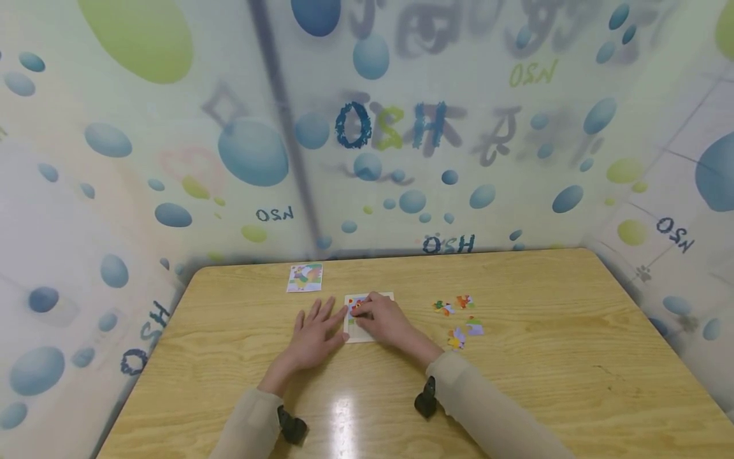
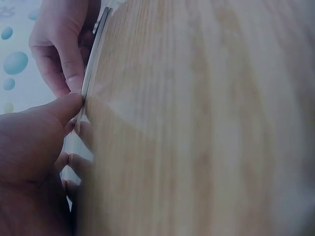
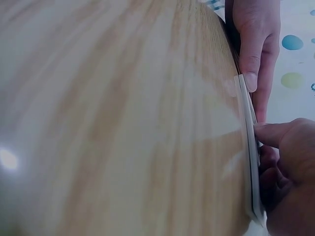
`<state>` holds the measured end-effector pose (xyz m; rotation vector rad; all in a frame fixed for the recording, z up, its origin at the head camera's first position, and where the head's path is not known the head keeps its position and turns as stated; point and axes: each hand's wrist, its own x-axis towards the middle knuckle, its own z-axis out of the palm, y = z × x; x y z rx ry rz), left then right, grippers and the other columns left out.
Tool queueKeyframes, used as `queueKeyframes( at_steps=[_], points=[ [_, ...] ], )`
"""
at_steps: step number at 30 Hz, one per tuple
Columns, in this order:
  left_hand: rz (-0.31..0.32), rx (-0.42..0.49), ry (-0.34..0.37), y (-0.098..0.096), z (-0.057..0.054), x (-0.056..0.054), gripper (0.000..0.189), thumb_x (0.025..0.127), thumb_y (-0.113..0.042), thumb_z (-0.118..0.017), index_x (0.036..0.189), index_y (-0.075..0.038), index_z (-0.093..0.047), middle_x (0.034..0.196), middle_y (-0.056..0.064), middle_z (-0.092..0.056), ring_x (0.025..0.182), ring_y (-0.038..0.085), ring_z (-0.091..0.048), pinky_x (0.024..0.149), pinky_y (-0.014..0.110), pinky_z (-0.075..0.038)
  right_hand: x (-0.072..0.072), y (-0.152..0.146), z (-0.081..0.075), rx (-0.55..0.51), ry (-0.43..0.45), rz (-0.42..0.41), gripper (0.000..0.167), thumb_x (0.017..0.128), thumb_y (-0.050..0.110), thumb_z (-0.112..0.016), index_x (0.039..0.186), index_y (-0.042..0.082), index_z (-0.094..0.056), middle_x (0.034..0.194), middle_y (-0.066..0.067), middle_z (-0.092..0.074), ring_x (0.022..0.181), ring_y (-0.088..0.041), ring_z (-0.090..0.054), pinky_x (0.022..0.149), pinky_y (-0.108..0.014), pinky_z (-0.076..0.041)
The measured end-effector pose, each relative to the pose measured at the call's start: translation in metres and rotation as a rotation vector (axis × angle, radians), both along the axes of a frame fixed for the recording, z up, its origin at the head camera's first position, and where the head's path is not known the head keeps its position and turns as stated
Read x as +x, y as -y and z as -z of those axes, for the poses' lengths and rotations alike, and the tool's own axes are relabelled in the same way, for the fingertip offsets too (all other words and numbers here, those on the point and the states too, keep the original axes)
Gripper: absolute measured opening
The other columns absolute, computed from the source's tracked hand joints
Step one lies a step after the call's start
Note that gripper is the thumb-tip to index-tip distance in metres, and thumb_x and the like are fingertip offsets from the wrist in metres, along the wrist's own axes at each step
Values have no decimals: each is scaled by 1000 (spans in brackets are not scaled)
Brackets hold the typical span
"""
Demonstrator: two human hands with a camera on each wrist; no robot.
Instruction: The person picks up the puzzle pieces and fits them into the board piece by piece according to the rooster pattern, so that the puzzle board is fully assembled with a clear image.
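A pale square puzzle board (image 1: 358, 335) lies on the wooden table, with colourful picture parts showing in its upper left. My right hand (image 1: 385, 319) is over the board, its fingers bent and pinching a puzzle piece (image 1: 354, 312) at the left part of it; the fingers cover most of that piece. My left hand (image 1: 314, 339) rests flat with fingers spread, its index finger and thumb touching the board's left edge. In the right wrist view the board (image 3: 250, 162) appears edge-on, and the right thumb (image 3: 270, 132) touches its top.
Several loose puzzle pieces (image 1: 459, 319) lie to the right of the board. A square picture card (image 1: 305, 278) sits at the back left of the table (image 1: 545, 357). Behind the table stands a wall (image 1: 401, 172) patterned with blue and green dots.
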<state>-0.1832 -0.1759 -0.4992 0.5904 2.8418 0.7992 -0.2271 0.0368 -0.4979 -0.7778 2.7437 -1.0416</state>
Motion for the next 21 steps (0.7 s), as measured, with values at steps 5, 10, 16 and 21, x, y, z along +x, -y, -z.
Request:
queueKeyframes(
  at_steps=[5,10,16,21],
  points=[
    [2,11,-4,-1,3,-2,61,105,-37,-57,157,-11,-42,167,24,-19,153,49,-6,114,74,1,0,-3,1,-29,1,-11,20,97,13,-72,115,12,-80,101,-1,-63,86,-14,-56,73,-30,-47],
    [-4,-18,8,-3,1,-2,61,104,-35,-58,157,-11,-42,167,22,-18,153,48,-6,115,73,1,-2,-17,-1,-157,15,-11,22,100,9,-65,119,8,-77,98,-1,-63,82,-14,-54,73,-30,-48],
    [-2,-9,-7,-3,-4,1,59,104,-34,-59,155,-8,-45,166,25,-21,152,51,-9,114,74,-1,-2,-59,-10,-251,52,71,23,102,9,-64,122,7,-75,106,-4,-69,80,-14,-57,70,-31,-49],
    [-6,-2,-9,-2,-2,1,61,104,-35,-59,156,-9,-43,166,24,-20,153,50,-7,115,73,1,-4,-102,-14,-230,19,106,24,103,7,-62,124,4,-73,109,-9,-70,82,-15,-60,71,-33,-51]
  ],
)
